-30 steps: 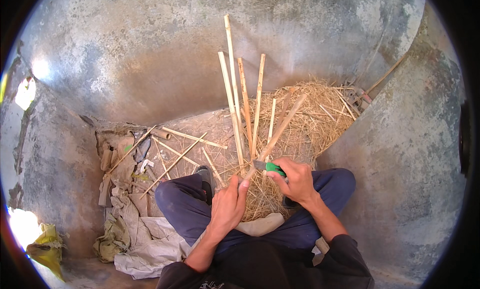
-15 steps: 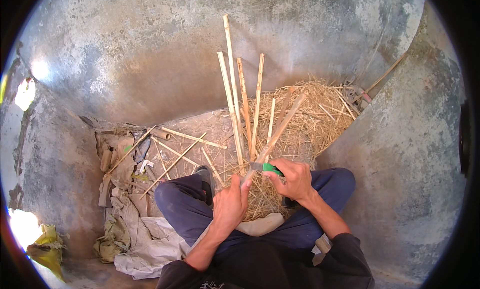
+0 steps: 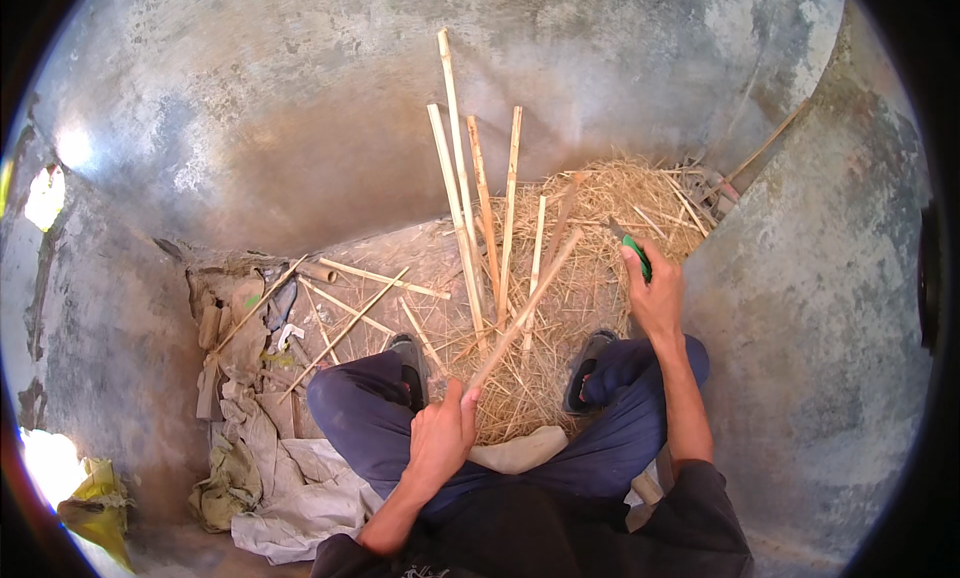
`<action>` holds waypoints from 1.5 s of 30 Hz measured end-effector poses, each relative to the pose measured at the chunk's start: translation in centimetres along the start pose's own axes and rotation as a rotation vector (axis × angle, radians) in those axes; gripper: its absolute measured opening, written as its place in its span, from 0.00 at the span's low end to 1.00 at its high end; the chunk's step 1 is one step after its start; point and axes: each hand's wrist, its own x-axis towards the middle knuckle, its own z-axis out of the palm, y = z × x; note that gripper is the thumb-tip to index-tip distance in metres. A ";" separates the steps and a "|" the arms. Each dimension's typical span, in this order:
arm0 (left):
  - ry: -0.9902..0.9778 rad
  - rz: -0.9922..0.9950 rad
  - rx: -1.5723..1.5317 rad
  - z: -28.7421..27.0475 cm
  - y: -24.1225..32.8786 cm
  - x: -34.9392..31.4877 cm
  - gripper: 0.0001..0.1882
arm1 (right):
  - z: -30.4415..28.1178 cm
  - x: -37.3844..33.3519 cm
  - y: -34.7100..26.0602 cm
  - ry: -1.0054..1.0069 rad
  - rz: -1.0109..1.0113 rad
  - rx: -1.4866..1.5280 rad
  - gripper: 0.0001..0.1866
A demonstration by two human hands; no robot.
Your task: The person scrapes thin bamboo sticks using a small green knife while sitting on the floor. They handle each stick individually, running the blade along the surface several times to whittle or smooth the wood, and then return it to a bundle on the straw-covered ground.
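Note:
A pale bamboo strip (image 3: pixel 528 308) slants up and to the right from my left hand (image 3: pixel 440 437), whose fingers are closed round its lower end above my lap. My right hand (image 3: pixel 655 290) is raised to the right, over the straw, wrapped round a knife with a green handle (image 3: pixel 636 257). Its short blade points up and left, apart from the strip. Behind the held strip, several long split bamboo sticks (image 3: pixel 508 203) lean upright toward the wall. A heap of straw-like shavings (image 3: pixel 630 203) lies under and beyond them.
Loose bamboo sticks (image 3: pixel 355 313) lie crossed on the floor at left, near rubble (image 3: pixel 225 333) and crumpled pale sacking (image 3: pixel 285 498). A grey, worn concrete wall (image 3: pixel 330 98) curves around the far side and right. My feet (image 3: pixel 590 370) stand either side of the shavings.
My right hand with the knife has moved up and right, away from the strip. My left hand has shifted slightly down and left, still gripping the strip.

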 end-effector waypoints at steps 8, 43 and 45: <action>-0.107 0.021 -0.399 -1.4 0.0 2.3 0.20 | 1.5 -3.7 -3.1 -0.197 -0.234 0.160 0.14; -0.099 -0.074 -0.289 -1.5 -3.8 0.6 0.26 | -2.2 3.0 3.4 -0.544 -0.056 -0.240 0.17; -0.119 -0.131 -0.338 -1.4 -4.0 1.3 0.26 | -0.7 2.7 5.1 -0.701 -0.116 -0.314 0.17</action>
